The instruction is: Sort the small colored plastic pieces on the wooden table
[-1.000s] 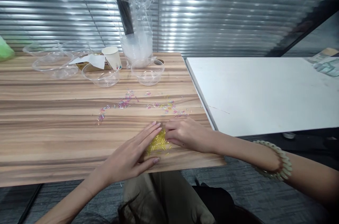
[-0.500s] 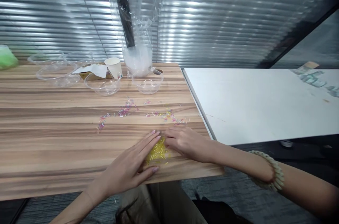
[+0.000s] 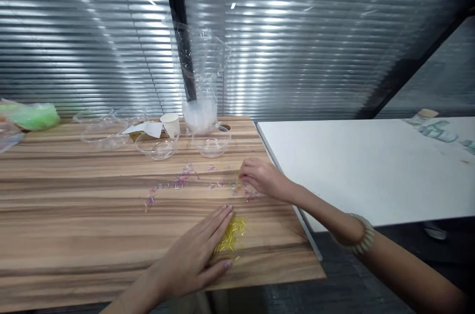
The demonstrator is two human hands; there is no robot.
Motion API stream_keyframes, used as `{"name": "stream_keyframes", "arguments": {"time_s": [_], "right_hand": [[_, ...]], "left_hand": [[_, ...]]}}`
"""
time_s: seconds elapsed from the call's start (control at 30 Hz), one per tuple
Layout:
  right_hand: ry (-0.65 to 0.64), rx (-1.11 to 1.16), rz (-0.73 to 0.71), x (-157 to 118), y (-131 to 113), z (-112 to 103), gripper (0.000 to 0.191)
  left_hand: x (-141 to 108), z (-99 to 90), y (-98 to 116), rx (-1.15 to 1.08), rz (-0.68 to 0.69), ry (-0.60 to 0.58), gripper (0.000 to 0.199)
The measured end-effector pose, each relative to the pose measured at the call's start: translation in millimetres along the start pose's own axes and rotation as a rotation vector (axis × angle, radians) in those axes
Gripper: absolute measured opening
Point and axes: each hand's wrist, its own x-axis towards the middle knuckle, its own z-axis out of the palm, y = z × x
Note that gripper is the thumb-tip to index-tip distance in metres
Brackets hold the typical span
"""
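Your left hand lies on the tabletop, fingers extended, right beside the yellow tube beads. Farther out, your right hand curls its fingers at the scattered multicoloured beads; whether they grip any, I cannot tell. Beyond stand clear plastic bowls and a paper cup.

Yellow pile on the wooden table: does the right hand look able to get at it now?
Probably yes: the left hand lies along the left side of the yellow pile, leaving its right side open to the right hand.
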Motion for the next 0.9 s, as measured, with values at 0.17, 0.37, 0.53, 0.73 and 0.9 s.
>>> {"name": "stream_keyframes", "arguments": {"time_s": [0.17,0.37,0.53,0.73,0.9], "right_hand": [[0.082,0.028,0.216,19.2,41.3,17.7,0.013],[0.158,0.072,0.276,-22.1,45.3,28.7,0.013],[0.222,0.208,0.228,-72.2,17.0,29.2,0.021],[0.199,0.213,0.294,-118.0,-23.3,25.5,0.031],[0.045,0.127,0.361,-143.6,-61.7,23.1,0.058]], "left_hand": [[25.3,-1.4,2.0,-0.016,0.035,-0.057,0.081],[43.1,3.5,0.3,-0.007,0.096,-0.083,0.075],[59.8,-1.3,8.0,-0.008,0.186,-0.210,0.065],[77.4,-4.1,17.1,-0.011,0.195,-0.211,0.064],[73.9,1.4,8.5,-0.120,0.216,-0.163,0.064]]}}
